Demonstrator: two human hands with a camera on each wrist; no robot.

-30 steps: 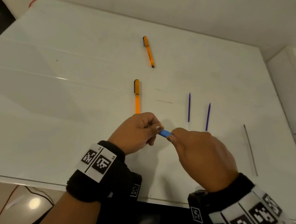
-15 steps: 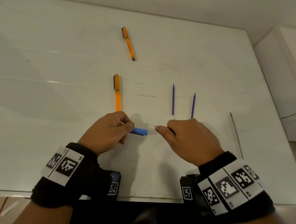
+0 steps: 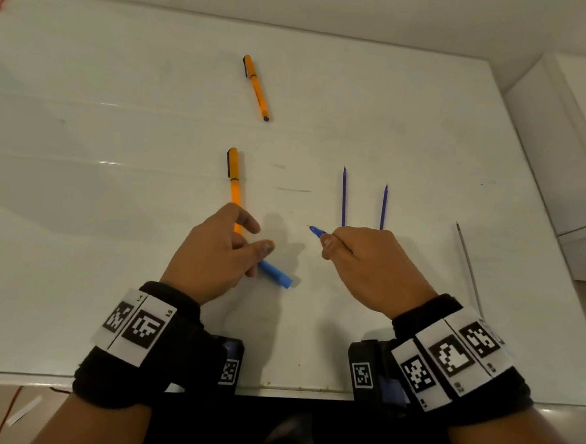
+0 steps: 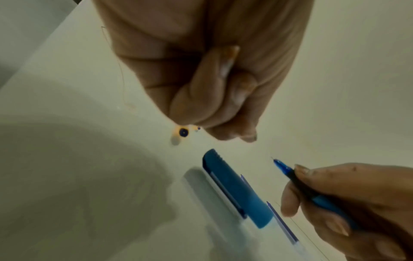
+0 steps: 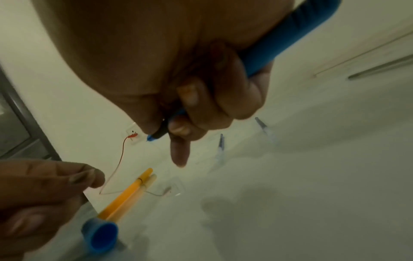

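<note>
Blue pen (image 3: pixel 316 230) was gripped in the right hand (image 3: pixel 374 264), just right of centre in the head view, fingers curled round its barrel and its bare tip aimed left. Its blue cap (image 3: pixel 276 275) lay on the desk (image 3: pixel 114 211) just beneath the left hand (image 3: pixel 214 251), whose fingers hung loose and held nothing. To my eye the uncapping was done and the cap was set aside. Purple refills (image 3: pixel 343 197) lay just above the right hand, so the next move looked like opening the barrel. For that, the left fingers would need to pinch the front section squarely, clear of the fine point.
</note>
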